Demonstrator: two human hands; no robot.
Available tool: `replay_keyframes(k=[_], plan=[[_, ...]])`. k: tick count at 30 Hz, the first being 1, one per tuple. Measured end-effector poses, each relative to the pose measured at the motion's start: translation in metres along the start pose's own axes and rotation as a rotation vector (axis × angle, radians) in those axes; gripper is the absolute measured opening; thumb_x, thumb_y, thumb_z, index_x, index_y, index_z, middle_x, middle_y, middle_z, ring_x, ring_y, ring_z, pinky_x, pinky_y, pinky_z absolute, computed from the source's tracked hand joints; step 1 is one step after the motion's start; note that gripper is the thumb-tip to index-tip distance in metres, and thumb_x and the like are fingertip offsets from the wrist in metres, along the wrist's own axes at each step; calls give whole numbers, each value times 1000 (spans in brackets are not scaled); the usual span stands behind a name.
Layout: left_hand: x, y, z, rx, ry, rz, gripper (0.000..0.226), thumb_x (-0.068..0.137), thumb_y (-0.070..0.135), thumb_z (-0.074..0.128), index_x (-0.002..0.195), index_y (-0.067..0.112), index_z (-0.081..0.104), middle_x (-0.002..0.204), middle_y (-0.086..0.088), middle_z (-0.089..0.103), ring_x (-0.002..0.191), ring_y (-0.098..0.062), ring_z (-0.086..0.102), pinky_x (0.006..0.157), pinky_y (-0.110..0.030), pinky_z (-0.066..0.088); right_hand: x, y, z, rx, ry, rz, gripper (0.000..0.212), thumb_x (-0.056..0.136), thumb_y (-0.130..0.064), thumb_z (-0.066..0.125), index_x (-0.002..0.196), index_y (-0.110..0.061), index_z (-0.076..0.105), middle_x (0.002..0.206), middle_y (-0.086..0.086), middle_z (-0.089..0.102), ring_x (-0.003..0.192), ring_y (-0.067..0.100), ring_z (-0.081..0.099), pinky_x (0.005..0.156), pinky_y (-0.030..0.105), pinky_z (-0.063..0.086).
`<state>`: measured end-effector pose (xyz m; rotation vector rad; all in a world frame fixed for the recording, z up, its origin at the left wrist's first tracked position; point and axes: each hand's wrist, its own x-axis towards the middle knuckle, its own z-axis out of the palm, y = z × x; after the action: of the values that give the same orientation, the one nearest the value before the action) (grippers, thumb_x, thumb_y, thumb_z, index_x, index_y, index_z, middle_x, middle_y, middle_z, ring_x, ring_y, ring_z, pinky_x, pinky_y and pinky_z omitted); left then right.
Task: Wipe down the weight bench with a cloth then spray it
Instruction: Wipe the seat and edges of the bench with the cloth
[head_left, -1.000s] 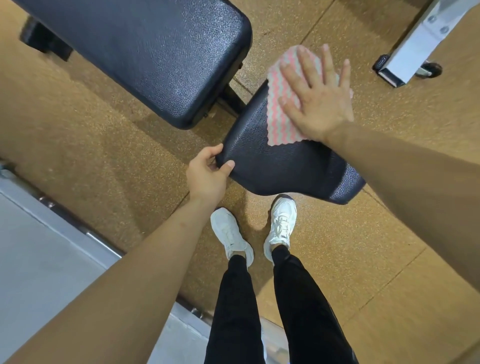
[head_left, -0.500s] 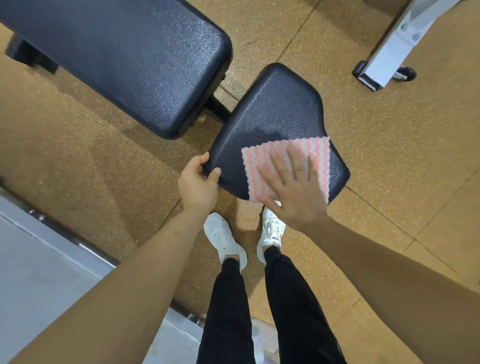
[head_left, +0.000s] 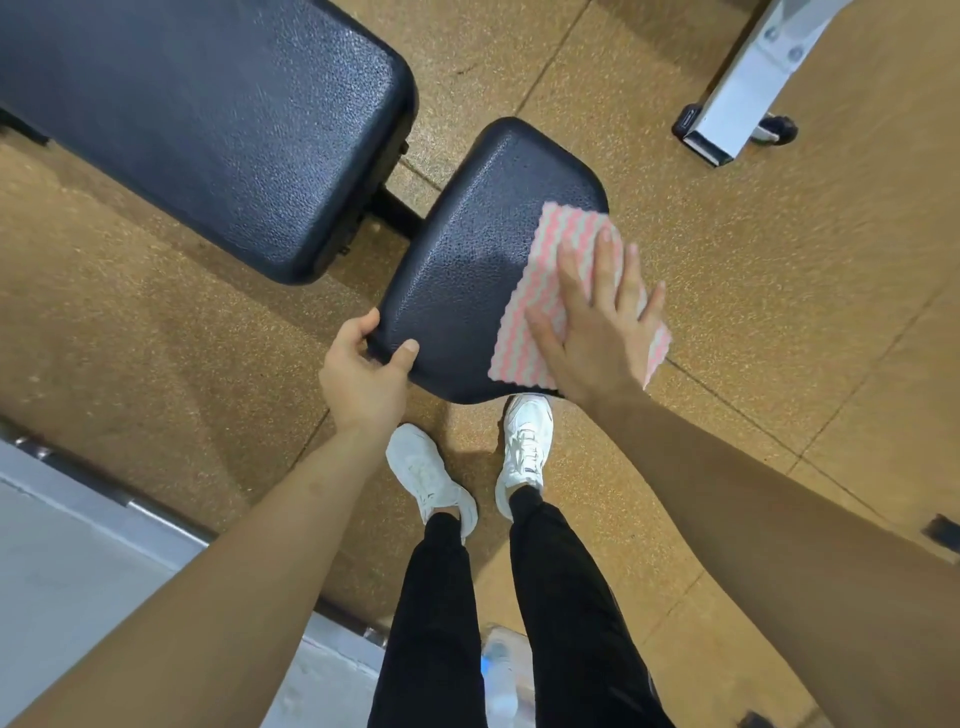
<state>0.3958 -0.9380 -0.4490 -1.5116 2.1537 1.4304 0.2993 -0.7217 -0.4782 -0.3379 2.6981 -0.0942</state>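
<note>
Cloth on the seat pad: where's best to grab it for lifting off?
Pinch the edge of the cloth that overhangs the seat pad on its right, coming from that side: it hangs free there; the rest lies flat under the right hand.

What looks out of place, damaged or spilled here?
Nothing stands out. The seat pad and back pad look intact; the pink-striped cloth merely overhangs the seat's right edge under the flat right hand, while the left hand grips its corner.

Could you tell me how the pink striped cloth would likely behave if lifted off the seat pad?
Probably floppy: the cloth lies flat on the seat pad and overhangs its edge. Likely light, since it looks thin under the flat right hand.
</note>
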Motion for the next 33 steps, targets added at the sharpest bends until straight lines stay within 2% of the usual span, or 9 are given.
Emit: replay_keyframes(k=[4, 7, 10, 14, 18, 20, 23, 29, 33], plan=[[3, -4, -1, -59, -16, -7, 50, 85, 14, 82, 131, 21, 64, 112, 8, 70, 99, -8, 68, 99, -30, 55, 59, -14, -22, 122, 7, 7, 75, 98, -71, 25, 161, -37, 0, 171, 3, -3, 154, 35, 16, 119, 56, 27], [3, -3, -3, -89, -25, -5, 50, 84, 13, 83, 130, 20, 64, 114, 8, 70, 103, -5, 69, 99, -28, 55, 100, -19, -41, 266, -22, -4, 76, 98, -70, 31, 161, -37, 6, 165, 3, 21, 142, 29, 39, 106, 43, 41], [4, -3, -5, -99, -33, -28, 51, 84, 13, 83, 131, 19, 65, 107, 18, 67, 95, 8, 65, 93, -17, 53, 129, -17, -55, 358, -92, -54, 77, 96, -73, 35, 160, -32, 23, 153, 4, 43, 131, 25, 52, 104, 39, 42], [5, -5, -6, -122, -34, -30, 50, 82, 15, 85, 128, 21, 66, 114, 13, 69, 101, 2, 66, 99, -28, 55, 158, -24, -66, 388, -244, -114, 81, 92, -76, 41, 153, -23, 39, 125, 5, 67, 110, 23, 63, 103, 35, 44], [4, -7, -6, -134, -30, -35, 48, 81, 17, 86, 124, 27, 67, 118, 12, 70, 108, -7, 67, 102, -35, 55, 182, -42, -73, 360, -316, -230, 87, 83, -84, 45, 148, -25, 44, 130, 1, 63, 116, 23, 59, 106, 40, 45], [5, -8, -6, -144, -29, -42, 48, 80, 19, 87, 121, 30, 67, 118, 14, 70, 109, -8, 68, 102, -38, 55, 192, -54, -73, 264, -326, -335, 65, 89, -74, 50, 127, -21, 57, 114, 2, 65, 104, 24, 61, 91, 36, 49], [5, -7, -8, -151, -36, -51, 48, 78, 19, 88, 121, 28, 68, 107, 24, 69, 96, 5, 67, 98, -34, 56, 201, -74, -73, 24, -291, -498, 43, 95, -63, 49, 91, -20, 56, 97, 6, 59, 90, 28, 60, 71, 31, 38], [-3, -12, -8, -268, -26, -60, 49, 79, 15, 87, 121, 29, 66, 107, 25, 67, 93, 13, 64, 90, -17, 53, 175, -96, -73, -301, -196, -729, 65, 91, -78, 23, 101, -32, 68, 110, 2, 62, 114, 31, 49, 94, 50, 39], [-11, -20, -10, -401, -11, -96, 49, 84, 2, 80, 129, 12, 62, 126, 0, 68, 117, -8, 65, 103, -25, 52, 133, -133, -48, -371, -264, -895, 66, 89, -73, 19, 101, -31, 69, 108, -3, 67, 114, 29, 52, 103, 52, 29]])
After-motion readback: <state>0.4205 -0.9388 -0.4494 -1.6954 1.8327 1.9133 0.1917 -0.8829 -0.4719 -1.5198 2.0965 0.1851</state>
